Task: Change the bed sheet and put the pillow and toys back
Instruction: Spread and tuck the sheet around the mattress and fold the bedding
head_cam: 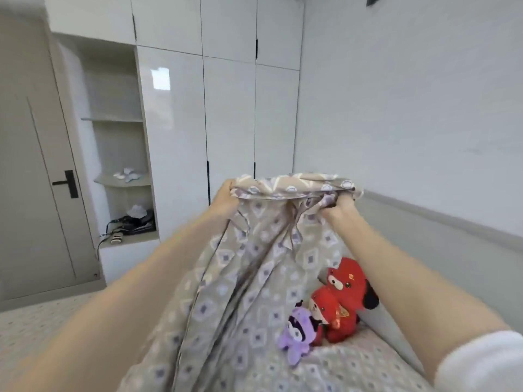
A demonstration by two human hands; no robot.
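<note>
Clearly both hands grip the patterned sheet [254, 264] held up over the bed: left hand [226, 198] and right hand [341, 206] clenched on its top edge. Toys [334, 306] sit beneath, seemingly on it; lift them off, then keep both grips level.

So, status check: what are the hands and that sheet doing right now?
Left hand and right hand both gripping sheet, held up bunched. Red toys and purple toy lie below it on the right, possibly in the way.
</note>
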